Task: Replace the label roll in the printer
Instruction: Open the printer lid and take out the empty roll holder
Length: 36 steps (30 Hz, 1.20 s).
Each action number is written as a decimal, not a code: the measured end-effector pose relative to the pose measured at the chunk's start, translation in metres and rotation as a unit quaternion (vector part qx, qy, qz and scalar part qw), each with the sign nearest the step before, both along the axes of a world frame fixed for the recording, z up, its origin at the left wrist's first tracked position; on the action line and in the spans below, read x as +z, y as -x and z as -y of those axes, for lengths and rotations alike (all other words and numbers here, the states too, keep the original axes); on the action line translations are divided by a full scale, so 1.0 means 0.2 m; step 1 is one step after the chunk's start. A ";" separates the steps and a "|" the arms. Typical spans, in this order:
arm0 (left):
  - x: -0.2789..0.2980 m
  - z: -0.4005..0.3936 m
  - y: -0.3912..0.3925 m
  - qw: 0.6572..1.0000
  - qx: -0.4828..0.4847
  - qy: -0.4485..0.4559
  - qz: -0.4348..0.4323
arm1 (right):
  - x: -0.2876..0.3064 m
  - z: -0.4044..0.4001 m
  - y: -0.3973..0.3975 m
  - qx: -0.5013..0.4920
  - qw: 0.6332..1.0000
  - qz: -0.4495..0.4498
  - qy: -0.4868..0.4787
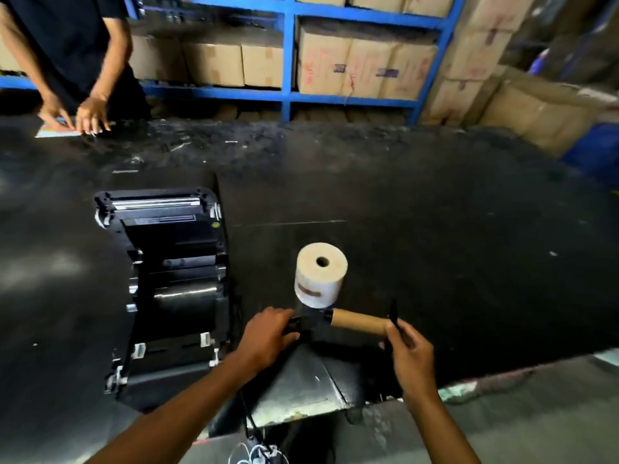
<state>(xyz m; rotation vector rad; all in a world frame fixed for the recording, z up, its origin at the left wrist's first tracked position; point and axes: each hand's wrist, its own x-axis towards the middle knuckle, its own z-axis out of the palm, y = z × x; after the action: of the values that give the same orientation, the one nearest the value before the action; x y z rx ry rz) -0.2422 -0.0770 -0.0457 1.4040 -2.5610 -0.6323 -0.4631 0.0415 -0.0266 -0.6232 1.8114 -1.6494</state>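
Empty cardboard core (360, 321) on spindle, just right of open printer (167, 289). Left hand (268, 333) clenched on spindle hub, right hand (407, 343) pinching end flange. Pull flange straight off, no twisting. New label roll (320, 274) upright just behind core.

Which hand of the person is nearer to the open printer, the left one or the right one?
Left. The left hand grips the black end of the spindle just right of the printer. The right hand holds the far end, beyond the empty cardboard core.
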 end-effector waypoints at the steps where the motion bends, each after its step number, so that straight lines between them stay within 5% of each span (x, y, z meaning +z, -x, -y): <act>1: -0.03 0.00 0.04 0.998 -0.018 0.019 0.050 | -0.02 -0.03 0.00 0.003 1.000 -0.004 -0.014; 6: -0.12 0.01 0.12 0.994 0.005 0.046 0.096 | -0.06 -0.12 -0.08 0.014 0.999 -0.012 -0.049; 9: -0.10 -0.03 0.09 0.998 0.048 0.023 -0.046 | -0.04 -0.13 -0.12 0.021 0.999 -0.003 -0.041; 12: 0.07 -0.11 0.07 0.939 0.083 -0.215 -0.255 | -0.03 -0.12 -0.12 0.062 0.996 -0.032 -0.047; 14: 0.14 -0.16 0.05 0.920 0.001 -0.310 -0.241 | -0.02 -0.11 -0.12 0.076 0.995 -0.039 -0.056; 19: 0.19 -0.15 -0.05 0.951 -0.007 -0.207 -0.228 | -0.03 -0.07 0.03 0.015 0.994 -0.060 -0.088; 23: 0.17 -0.02 -0.15 0.974 0.086 -0.078 -0.193 | -0.08 -0.10 0.17 -0.007 0.980 -0.128 -0.151; 36: -0.13 -0.02 0.10 0.993 0.028 -0.083 -0.079 | -0.20 0.10 0.00 0.145 0.912 -0.294 -0.248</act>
<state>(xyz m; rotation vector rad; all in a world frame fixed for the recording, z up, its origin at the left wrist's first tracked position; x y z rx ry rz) -0.2620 -0.0721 -0.0715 1.4072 -2.3849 -0.9265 -0.4627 0.0224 -0.0668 -1.1633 2.2957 -0.7859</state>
